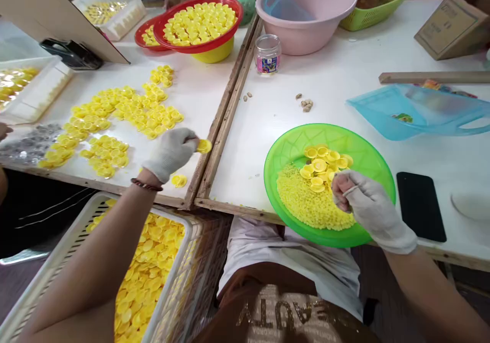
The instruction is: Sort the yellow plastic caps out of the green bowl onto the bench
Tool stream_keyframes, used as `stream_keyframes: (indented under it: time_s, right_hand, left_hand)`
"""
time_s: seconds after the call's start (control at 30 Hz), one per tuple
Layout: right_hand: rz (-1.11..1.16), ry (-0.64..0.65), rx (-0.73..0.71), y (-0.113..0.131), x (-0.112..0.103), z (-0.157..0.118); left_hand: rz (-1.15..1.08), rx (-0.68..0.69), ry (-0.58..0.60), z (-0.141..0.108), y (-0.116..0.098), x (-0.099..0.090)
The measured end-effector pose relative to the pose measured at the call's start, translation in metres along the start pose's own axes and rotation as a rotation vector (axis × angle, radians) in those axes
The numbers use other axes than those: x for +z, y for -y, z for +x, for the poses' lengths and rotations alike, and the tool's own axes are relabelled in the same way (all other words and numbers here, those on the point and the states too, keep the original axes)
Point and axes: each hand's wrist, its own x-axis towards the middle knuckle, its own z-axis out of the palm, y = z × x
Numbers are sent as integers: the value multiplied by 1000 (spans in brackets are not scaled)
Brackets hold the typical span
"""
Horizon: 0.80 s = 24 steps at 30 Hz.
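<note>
- Noting, at far left, thin glossy yellow cups [105, 154], round and shallow, heaped loose on the white tabletop.
- Below them stood a slatted plastic crate [179, 253], filled with similar yellow pieces.
- My left hand [170, 151], in pale knit glove, pinched one yellow disc [204, 146] between thumb and fingers, near the wooden table edging [214, 164]. The disc was round, without a long axis, and projected rightward from the grip, toward the plate.
- The smooth green plate [367, 146] lay well apart to the right, bearing grainy yellow granules [306, 205] and cups [319, 165].
- My right hand [373, 207] was much nearer these, above the plate's right side, fingertips drawn together; contents could not be determined.
- Beside it: flat black phone [421, 205].
</note>
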Motion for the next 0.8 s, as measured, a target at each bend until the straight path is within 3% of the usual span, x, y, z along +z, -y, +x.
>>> stream_keyframes:
  time_s: [0.07,0.2,0.27,0.33,0.4,0.47,0.53,0.6,0.67,0.8]
  right_hand:
    - [-182,77,-14,0,-3,2]
    - [-706,268,-140,3,0,7]
    - [-976,352,-192,4,8,9]
    - [-1197,395,-216,3,20,9]
    - [-1339,418,-191,2,30,9]
    - [-1376,441,-129,0,37,10]
    - [-1320,481,-63,-2,39,11]
    - [-1206,510,-13,-3,36,13]
    - [-1038,479,8,-3,30,16]
    - [-460,233,95,0,14,22]
  left_hand:
    - [283,-7,3,7,28,-11]
    - [471,8,117,10,71,-9]
    - [579,-9,138,11,81,-2]
    - [635,11,54,10,78,4]
    - [571,143,-87,3,57,11]
    - [391,349,-193,-12,17,20]
    - [184,542,-179,-29,-33,37]
    - [53,672,-36,-40,-84,63]
    - [77,682,182,-42,-126,96]
    - [289,561,451,-21,-172,160]
